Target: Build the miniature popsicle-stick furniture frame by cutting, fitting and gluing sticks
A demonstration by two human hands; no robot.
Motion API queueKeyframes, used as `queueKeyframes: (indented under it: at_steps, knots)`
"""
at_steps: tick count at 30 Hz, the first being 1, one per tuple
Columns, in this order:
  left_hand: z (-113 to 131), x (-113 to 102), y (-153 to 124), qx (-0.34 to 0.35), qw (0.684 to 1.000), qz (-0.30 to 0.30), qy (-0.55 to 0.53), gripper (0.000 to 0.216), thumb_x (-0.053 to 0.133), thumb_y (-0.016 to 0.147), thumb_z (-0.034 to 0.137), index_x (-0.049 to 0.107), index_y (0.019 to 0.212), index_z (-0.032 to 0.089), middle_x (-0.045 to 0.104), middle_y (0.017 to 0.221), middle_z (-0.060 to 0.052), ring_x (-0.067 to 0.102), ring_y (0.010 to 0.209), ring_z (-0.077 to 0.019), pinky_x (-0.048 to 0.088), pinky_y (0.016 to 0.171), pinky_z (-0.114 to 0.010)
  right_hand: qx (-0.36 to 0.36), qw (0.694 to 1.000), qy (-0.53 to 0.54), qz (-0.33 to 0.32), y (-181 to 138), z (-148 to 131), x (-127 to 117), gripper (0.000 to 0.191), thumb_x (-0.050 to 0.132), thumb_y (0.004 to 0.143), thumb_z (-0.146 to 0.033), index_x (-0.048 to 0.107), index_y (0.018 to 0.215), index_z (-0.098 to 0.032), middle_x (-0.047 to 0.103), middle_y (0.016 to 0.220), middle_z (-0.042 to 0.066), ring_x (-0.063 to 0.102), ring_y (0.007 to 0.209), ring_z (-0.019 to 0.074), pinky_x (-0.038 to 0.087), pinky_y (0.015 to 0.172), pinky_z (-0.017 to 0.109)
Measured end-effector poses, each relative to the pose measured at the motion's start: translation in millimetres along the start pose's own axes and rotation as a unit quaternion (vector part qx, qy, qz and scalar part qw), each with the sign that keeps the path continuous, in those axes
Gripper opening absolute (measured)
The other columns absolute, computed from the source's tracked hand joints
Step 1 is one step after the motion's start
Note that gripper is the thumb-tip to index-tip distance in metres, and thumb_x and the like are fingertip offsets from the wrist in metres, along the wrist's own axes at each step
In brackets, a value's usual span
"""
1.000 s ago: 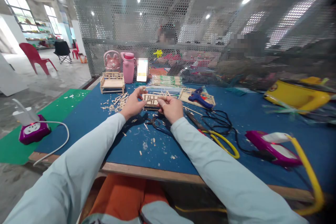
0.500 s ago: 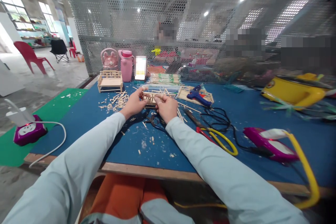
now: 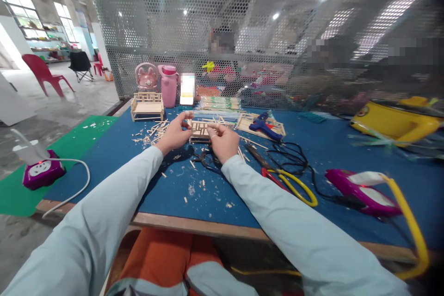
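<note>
Broadly, a perforated metal screen spans the back, and before it spreads the blue-topped table. A yellow container sits far over on the right; a pink flask stands near the screen. Scissors with yellow and red handles lie right of centre. A small wooden model seat (pale sticks throughout) stands in front of the flask, while a blue glue gun rests over a flat wooden panel.

Between the two hands, at the middle of the table, is a little slatted frame. The right hand pinches it between thumb and fingers; the left hand is at its left end, though at this distance I cannot tell whether it grips. Pliers lie just nearer the person. Loose sticks are heaped by the left hand, and tiny wood scraps dot the blue surface.
</note>
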State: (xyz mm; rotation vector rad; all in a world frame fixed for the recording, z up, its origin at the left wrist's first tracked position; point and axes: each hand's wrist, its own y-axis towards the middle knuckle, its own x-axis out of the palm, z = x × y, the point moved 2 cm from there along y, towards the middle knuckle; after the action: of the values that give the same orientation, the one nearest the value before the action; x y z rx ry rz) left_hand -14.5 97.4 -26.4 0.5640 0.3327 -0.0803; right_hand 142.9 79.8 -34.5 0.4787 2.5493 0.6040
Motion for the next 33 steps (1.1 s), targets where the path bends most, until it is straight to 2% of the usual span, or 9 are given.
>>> queueKeyframes:
  at_steps: [4,7,11,15,18,20,24,29,33]
  knots:
    - [-8.2,-48.3,5.7,-0.046,0.994,0.084,0.047,0.049,0.047,0.062,0.006,0.055,0.111,0.011,0.064,0.103,-0.009,0.056,0.073,-0.0111,0.046,0.071,-0.025,-0.077,0.996,-0.026,-0.026,-11.0,-14.7,-4.9,0.029,0.053,0.075,-0.036,0.071,0.086,-0.017,0.059,0.052,-0.001,0.051,0.048,0.0118,0.042,0.053,0.024]
    - [-20.9,-100.8,3.9,-0.153,0.947,0.193,0.205,0.036,0.049,0.066,0.013,0.063,0.099,0.009,0.067,0.087,-0.01,0.059,0.08,-0.0182,0.045,0.078,-0.031,-0.17,0.972,-0.062,-0.153,-20.8,-22.9,2.3,0.024,0.053,0.077,-0.034,0.071,0.082,-0.019,0.067,0.065,0.002,0.059,0.057,0.0146,0.046,0.062,0.026]
    - [-35.1,-143.5,-2.7,-0.237,0.891,0.143,0.359,0.021,0.058,0.062,0.017,0.068,0.078,0.009,0.066,0.074,-0.012,0.06,0.077,-0.0249,0.044,0.074,-0.035,-0.216,0.929,-0.129,-0.272,-28.7,-23.0,14.5,0.025,0.049,0.081,-0.025,0.07,0.092,-0.02,0.071,0.095,0.006,0.064,0.089,0.022,0.046,0.082,0.034]
    - [-31.7,-128.9,-4.0,-0.219,0.903,-0.007,0.369,0.013,0.065,0.059,0.024,0.07,0.068,0.015,0.065,0.065,-0.007,0.058,0.067,-0.0207,0.042,0.067,-0.031,-0.227,0.933,-0.133,-0.243,-28.2,-23.3,15.5,0.028,0.048,0.081,-0.023,0.068,0.1,-0.021,0.069,0.103,0.006,0.062,0.096,0.0217,0.045,0.086,0.035]
    - [-19.8,-89.2,-6.5,-0.179,0.915,-0.208,0.296,0.015,0.069,0.058,0.031,0.071,0.066,0.019,0.067,0.066,-0.003,0.057,0.062,-0.0162,0.041,0.062,-0.027,-0.229,0.94,-0.127,-0.219,-26.5,-24.1,13.3,0.027,0.05,0.079,-0.024,0.068,0.1,-0.021,0.07,0.098,0.005,0.064,0.089,0.0205,0.047,0.082,0.033]
    - [-12.0,-66.3,-10.2,-0.165,0.9,-0.272,0.298,0.013,0.071,0.054,0.028,0.071,0.065,0.02,0.067,0.065,-0.003,0.056,0.06,-0.0154,0.041,0.059,-0.026,-0.227,0.943,-0.12,-0.211,-25.3,-23.8,12.3,0.027,0.051,0.079,-0.025,0.068,0.099,-0.02,0.071,0.094,0.005,0.064,0.085,0.0198,0.047,0.08,0.031]
    - [-6.4,-52.4,-13.7,-0.127,0.888,-0.257,0.36,0.006,0.068,0.056,0.024,0.067,0.054,0.019,0.062,0.052,-0.003,0.051,0.05,-0.0127,0.038,0.054,-0.024,-0.221,0.948,-0.112,-0.202,-23.4,-22.2,10.4,0.026,0.05,0.079,-0.026,0.068,0.097,-0.02,0.071,0.087,0.004,0.064,0.079,0.0187,0.048,0.077,0.03]
    - [-25.0,-85.2,-9.3,-0.171,0.911,-0.23,0.297,0.009,0.061,0.055,0.015,0.066,0.062,0.018,0.063,0.058,-0.001,0.052,0.052,-0.0113,0.041,0.054,-0.022,-0.211,0.952,-0.105,-0.195,-22.3,-21.3,9.0,0.025,0.05,0.079,-0.026,0.068,0.095,-0.021,0.071,0.083,0.003,0.064,0.075,0.0174,0.048,0.074,0.029]
    - [-43.5,-103.7,-2.7,-0.135,0.955,-0.059,0.258,0.025,0.058,0.063,0.019,0.067,0.086,0.016,0.067,0.085,-0.007,0.06,0.077,-0.0176,0.046,0.076,-0.03,-0.217,0.95,-0.103,-0.2,-22.7,-21.4,10.3,0.025,0.05,0.078,-0.025,0.069,0.093,-0.02,0.071,0.082,0.003,0.064,0.073,0.0172,0.048,0.074,0.029]
